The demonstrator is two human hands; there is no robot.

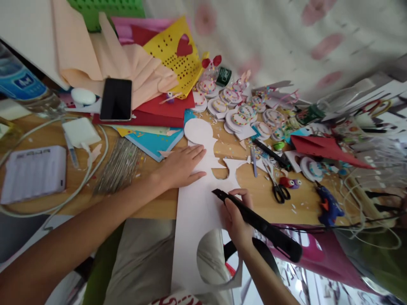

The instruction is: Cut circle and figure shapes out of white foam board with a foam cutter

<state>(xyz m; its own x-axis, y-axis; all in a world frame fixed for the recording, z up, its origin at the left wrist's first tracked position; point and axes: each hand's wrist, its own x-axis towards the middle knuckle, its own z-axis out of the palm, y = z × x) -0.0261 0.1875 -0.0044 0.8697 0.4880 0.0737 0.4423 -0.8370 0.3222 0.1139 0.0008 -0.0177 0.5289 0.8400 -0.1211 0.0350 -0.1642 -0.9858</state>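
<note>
A white foam sheet (197, 212) with cut-out shapes lies across the wooden table's front edge and hangs over my lap. My left hand (182, 165) rests flat on it, fingers stretched out, just below a rounded white cut shape (199, 132). My right hand (237, 216) is wrapped round a long black cutting tool (260, 224), whose tip touches the sheet near its middle. A round hole (211, 258) shows in the lower part of the sheet.
Black-handled scissors (276, 186) and a blue glue gun (329, 205) lie to the right. Several decorated white discs (238, 114) crowd the back. A black phone (116, 99), coloured papers (171, 51), a water bottle (22, 84) and white cables (79, 178) fill the left.
</note>
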